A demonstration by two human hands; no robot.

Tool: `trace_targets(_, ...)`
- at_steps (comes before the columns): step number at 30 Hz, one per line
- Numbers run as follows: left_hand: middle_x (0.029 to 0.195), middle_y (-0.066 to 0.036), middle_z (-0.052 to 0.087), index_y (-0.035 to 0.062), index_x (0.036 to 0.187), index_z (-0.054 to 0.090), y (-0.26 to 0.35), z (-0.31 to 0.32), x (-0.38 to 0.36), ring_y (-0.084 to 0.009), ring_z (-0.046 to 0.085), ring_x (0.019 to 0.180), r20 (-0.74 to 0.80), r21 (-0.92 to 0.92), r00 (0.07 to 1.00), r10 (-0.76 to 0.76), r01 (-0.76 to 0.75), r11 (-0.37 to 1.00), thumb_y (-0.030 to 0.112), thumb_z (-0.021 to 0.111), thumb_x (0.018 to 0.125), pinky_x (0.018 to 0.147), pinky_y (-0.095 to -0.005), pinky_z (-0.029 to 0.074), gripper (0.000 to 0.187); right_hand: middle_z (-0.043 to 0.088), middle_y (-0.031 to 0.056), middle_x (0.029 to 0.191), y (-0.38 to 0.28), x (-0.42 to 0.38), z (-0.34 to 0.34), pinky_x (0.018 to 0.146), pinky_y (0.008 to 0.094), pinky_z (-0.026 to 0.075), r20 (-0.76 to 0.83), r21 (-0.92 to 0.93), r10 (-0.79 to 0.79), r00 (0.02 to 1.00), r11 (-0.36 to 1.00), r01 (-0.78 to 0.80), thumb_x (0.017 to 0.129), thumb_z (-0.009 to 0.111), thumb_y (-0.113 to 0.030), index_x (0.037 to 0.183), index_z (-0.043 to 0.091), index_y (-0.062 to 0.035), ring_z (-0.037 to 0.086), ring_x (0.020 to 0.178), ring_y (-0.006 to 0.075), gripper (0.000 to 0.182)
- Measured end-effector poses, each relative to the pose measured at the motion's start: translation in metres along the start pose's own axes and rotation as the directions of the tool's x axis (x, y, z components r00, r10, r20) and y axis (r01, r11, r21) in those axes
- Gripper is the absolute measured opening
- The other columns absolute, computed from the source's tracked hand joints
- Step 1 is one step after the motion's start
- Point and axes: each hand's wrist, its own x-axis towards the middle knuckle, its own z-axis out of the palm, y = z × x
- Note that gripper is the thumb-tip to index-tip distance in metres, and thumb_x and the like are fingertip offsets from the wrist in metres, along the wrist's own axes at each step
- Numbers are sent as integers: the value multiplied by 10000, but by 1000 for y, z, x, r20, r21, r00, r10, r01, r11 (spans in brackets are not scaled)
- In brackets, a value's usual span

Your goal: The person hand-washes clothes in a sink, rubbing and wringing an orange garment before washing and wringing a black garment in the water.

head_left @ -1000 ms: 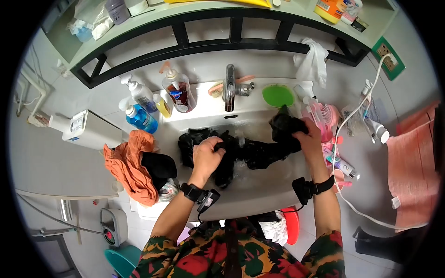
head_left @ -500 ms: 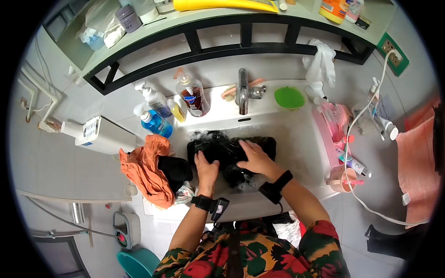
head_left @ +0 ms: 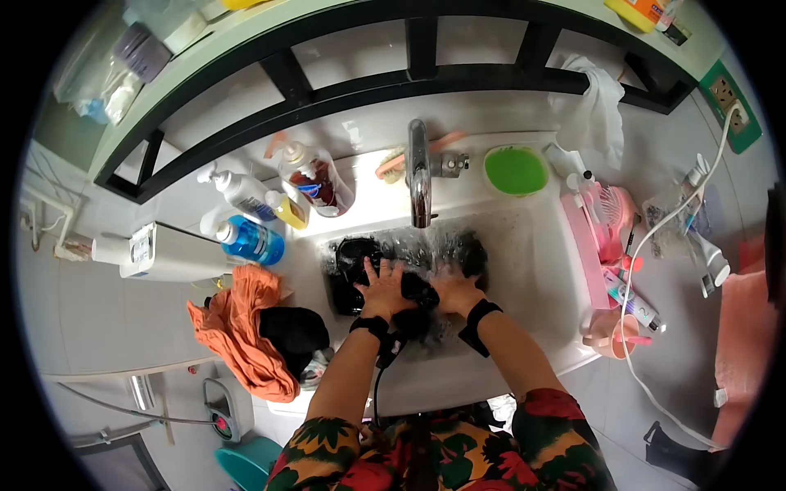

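Note:
A black wet garment [head_left: 348, 286] lies soaking in water in the white sink [head_left: 536, 311], with foam and splashes around it. My left hand [head_left: 382, 289] presses on the cloth with its fingers spread. Close beside it, my right hand [head_left: 456, 289] rests palm down on the black cloth, fingers stretched out and partly blurred by splashing water. Above the hands, the chrome tap [head_left: 419, 180] has water running from it. Both wrists wear black bands.
An orange cloth [head_left: 246, 327] and a black cloth [head_left: 291, 337] lie at the sink's left edge. Behind stand a blue bottle [head_left: 252, 240] and a red-brown pump bottle [head_left: 318, 184]. A green dish [head_left: 516, 170] and pink basket [head_left: 583, 245] are right; a black-framed shelf [head_left: 409, 82] overhangs.
Water now runs from the tap and splashes on the cloth. My right hand has moved down and closer to my left, which has shifted right. The camera view has moved forward.

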Motion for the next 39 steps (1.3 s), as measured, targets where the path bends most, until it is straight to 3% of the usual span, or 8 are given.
trace_targets(4,1441,-42,141,227,1339,298,-4,-7,21,-378,29,1315,15,-138,1000,28,-25,990,440,726,599,908,-682,230,881,482,131,1168,13,26,6,847,524,395,-133,-88,-208,969,976,198,637,647,-127,1188,455,-136,401,1134,346,584)
trace_targets(8,1292,-77,429,187,1196,507,-20,6,34,-302,347,1218,-234,-246,971,46,-105,964,365,683,651,941,-439,371,599,591,136,860,2,16,11,736,434,462,-527,114,-61,848,983,142,648,608,-80,1072,482,-71,553,842,381,442)
trace_targets(18,955,-127,613,46,1004,569,-6,-9,5,-276,575,935,-372,-669,910,-183,-126,733,221,735,618,805,-353,443,456,544,171,965,25,-19,-26,770,374,445,-709,469,120,695,816,337,633,611,22,1092,501,-46,534,890,340,477)
trace_targets(20,985,-111,583,70,991,562,21,-15,-28,-296,524,987,-798,-212,596,-90,-138,967,203,710,634,828,-360,420,409,544,164,942,37,-16,-18,770,371,444,-712,408,133,690,877,252,643,613,36,1061,519,-39,542,869,332,434)
trace_targets(23,841,-133,601,59,841,596,38,-2,-54,-315,548,852,-658,-250,741,136,-385,888,166,656,647,749,-389,445,230,569,170,975,43,-12,-17,786,373,447,-632,561,271,726,806,187,685,596,18,1015,538,-27,542,910,338,338)
trace_targets(26,1116,-168,551,39,1104,557,58,6,-66,-306,532,1025,-60,-144,970,237,-243,959,468,671,610,839,-348,440,664,585,179,981,42,-12,-22,794,376,447,-584,667,374,720,727,163,698,592,-11,993,552,-17,540,933,350,298)
trace_targets(36,1143,-178,504,42,1042,550,73,52,-21,-350,515,1021,-59,387,918,391,-340,857,136,497,740,797,-476,443,321,595,179,943,93,-34,-32,784,385,436,-459,857,646,610,502,114,708,609,-70,949,599,-17,558,900,326,247)
trace_targets(39,988,-161,593,66,1093,553,43,44,-15,-273,564,945,-115,-39,883,455,-462,886,134,556,706,835,-325,436,393,585,180,971,108,-50,-19,799,385,431,-543,767,631,554,641,22,686,620,-83,1000,585,-30,549,912,330,320)
